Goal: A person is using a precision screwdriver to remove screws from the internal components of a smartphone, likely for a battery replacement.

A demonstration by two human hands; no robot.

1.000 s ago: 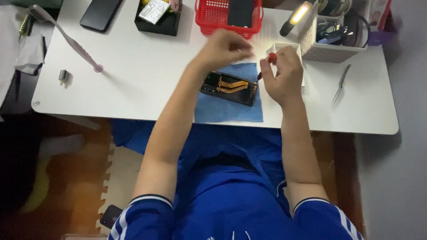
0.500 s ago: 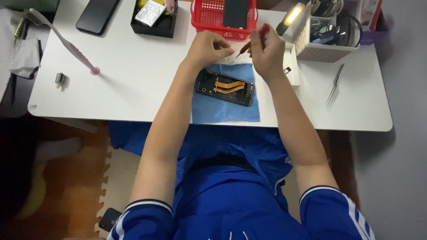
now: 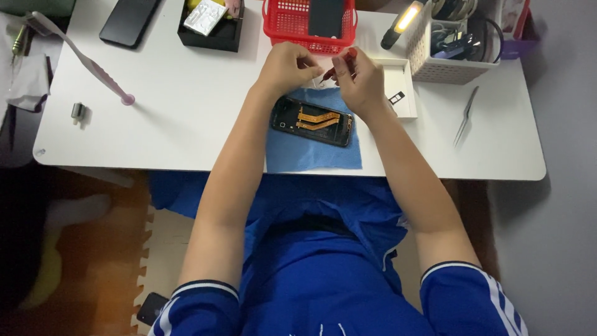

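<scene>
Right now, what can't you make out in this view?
- Head view: what the left hand pinches, hidden by its fingers.
- The red-handled tool tip, covered by the right hand.
- The red basket and black tray, cut by the top edge.
- Opened phone parts, too small.

At the far left of your bench [image 3: 186, 124] lies a black phone [image 3: 127, 22], its dark screen blank. Just right of it, a silvery foil packet [image 3: 204, 17] sits in a black box [image 3: 214, 37]. Another dark, blank screen [image 3: 326, 15] rests in the red basket [image 3: 280, 25].
</scene>
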